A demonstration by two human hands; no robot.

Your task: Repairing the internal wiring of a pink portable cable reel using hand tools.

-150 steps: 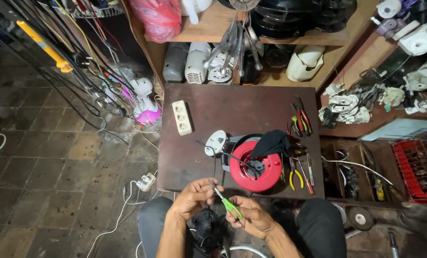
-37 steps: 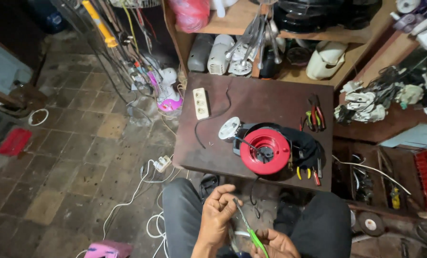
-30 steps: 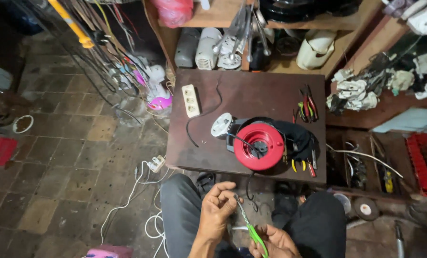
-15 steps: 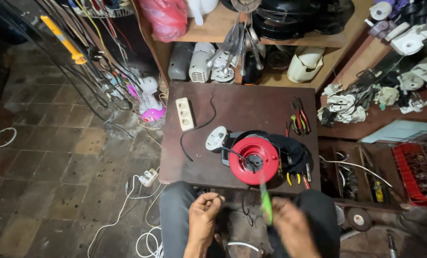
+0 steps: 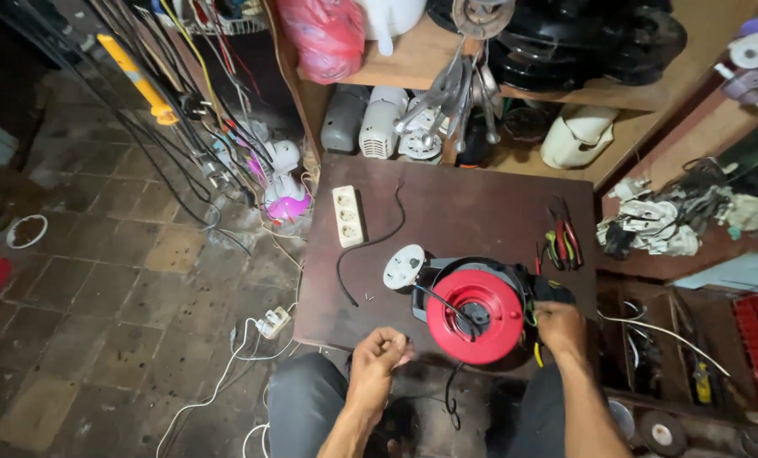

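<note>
A: From the head view, what holds what?

B: Just left of the right hand (image 5: 560,326) stands a red cable reel (image 5: 474,315) on the dark wooden table (image 5: 472,208), with black cord wound behind its red disc. Past that hand's knuckles, up the table, lie red- and green-handled pliers (image 5: 560,243). To its right a wooden crate (image 5: 650,339) holds loose white wire and small tools. The shelf (image 5: 413,59) far beyond both hands carries a red plastic bag (image 5: 326,36) and grey appliance housings.

A: And the hands?

B: The left hand (image 5: 377,363) is closed to a fist at the table's near edge, pinching a thin black wire (image 5: 449,394) that hangs below the reel (I cannot make out the exact contact). The right hand rests curled against the reel's right flank; what it grips, if anything, I cannot tell.

A: Changed from half a second back?

B: The green-handled tool raised in the right hand is gone from sight, and that hand has come up to the reel.

A: Any packages or labels?

B: A white three-socket strip (image 5: 348,215) lies up and left of the left fist; a white round plug (image 5: 404,266) sits between them.
</note>
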